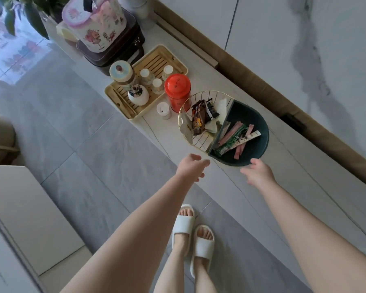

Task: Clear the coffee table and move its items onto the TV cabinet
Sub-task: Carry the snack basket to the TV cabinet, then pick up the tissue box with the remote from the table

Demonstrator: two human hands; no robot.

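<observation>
Both hands are empty, fingers spread loosely, and neither grips anything. The left hand hovers just off the front edge of the TV cabinet, near the gold wire rim of the snack basket. The right hand hovers over the cabinet top, its fingertips at or just beside the basket's dark green half; contact cannot be confirmed.

The basket stands on the cabinet near its front edge. Its wire half holds wrapped snacks, its green half long stick packets. A red tin stands touching or just beside the basket's far-left rim, with a small white bottle beside it at the front edge. Further left along the cabinet sits a wooden tea tray carrying small cups, a lidded jar and a white pot. Beyond it, a patterned round box rests on a dark case.

The coffee table shows at the lower left.
</observation>
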